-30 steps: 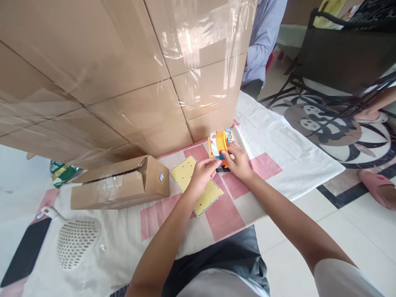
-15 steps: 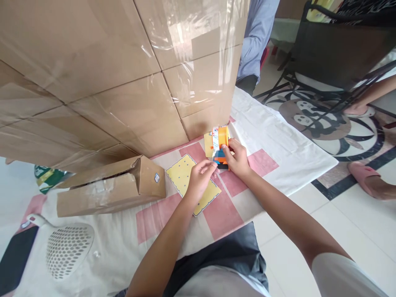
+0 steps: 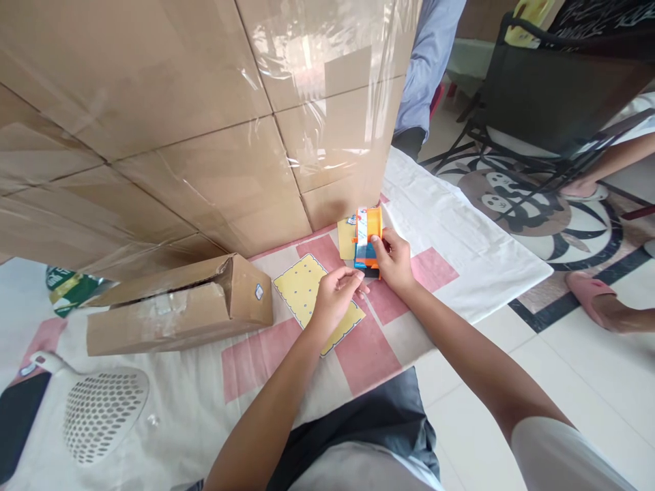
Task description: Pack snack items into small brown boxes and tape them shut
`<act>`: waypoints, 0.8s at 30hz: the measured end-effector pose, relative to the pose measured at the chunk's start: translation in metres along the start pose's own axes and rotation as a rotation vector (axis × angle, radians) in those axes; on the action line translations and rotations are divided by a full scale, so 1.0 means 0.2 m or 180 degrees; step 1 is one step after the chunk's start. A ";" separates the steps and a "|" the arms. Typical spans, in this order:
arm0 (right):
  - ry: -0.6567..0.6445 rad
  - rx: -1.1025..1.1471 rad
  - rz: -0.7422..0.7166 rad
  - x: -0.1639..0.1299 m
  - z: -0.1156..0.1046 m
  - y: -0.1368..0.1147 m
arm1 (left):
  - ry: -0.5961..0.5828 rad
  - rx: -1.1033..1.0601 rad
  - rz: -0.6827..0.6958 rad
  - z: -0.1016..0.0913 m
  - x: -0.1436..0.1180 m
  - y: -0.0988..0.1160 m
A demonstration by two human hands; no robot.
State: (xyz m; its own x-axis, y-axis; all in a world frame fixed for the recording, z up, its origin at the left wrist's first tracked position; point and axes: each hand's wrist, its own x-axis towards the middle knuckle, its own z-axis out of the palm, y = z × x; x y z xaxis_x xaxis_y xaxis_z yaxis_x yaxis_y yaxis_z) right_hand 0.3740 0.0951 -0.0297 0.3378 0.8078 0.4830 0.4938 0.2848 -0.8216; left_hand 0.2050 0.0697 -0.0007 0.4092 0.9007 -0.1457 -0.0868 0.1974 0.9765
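Note:
My right hand (image 3: 396, 262) is closed around the right side of a small orange and blue tape dispenser (image 3: 367, 254), which carries a roll of printed tape. Just left of the dispenser's lower end is my left hand (image 3: 338, 293), thumb and forefinger pinched together. Whatever sits in that pinch is too small to make out. Below the left hand lies a yellow card (image 3: 297, 283) with a dark wavy border, partly covered by the hand and wrist. A second yellow card (image 3: 346, 240) shows behind the dispenser.
A wall of taped cardboard boxes (image 3: 205, 191) rises behind the cloth-covered table (image 3: 430, 204). On the left are a long opened carton (image 3: 179, 317), a white perforated scoop (image 3: 105, 409), a dark phone-like slab (image 3: 20, 416) and a green packet (image 3: 69, 286). Another person's blue sleeve (image 3: 427, 68) shows behind the boxes.
My left hand has drawn slightly away from the dispenser's lower end, its fingers still pinched. The dispenser has turned a little in my right hand. The view has shifted slightly.

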 end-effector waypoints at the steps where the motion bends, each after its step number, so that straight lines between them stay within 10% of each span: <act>1: -0.0013 0.0007 0.0036 0.00 0.00 0.00 | 0.0002 0.0006 0.0029 0.00 0.00 0.00; 24: -0.0278 0.0199 0.0522 0.00 0.00 -0.01 | 0.0034 0.0751 0.0848 0.23 -0.04 0.09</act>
State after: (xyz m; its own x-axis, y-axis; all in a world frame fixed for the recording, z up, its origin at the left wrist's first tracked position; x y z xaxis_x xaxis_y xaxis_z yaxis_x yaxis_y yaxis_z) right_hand 0.3734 0.0940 -0.0269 0.3375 0.8869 0.3154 0.3862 0.1751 -0.9056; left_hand 0.2420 0.0474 0.0253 0.3908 0.9128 0.1186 0.0234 -0.1387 0.9901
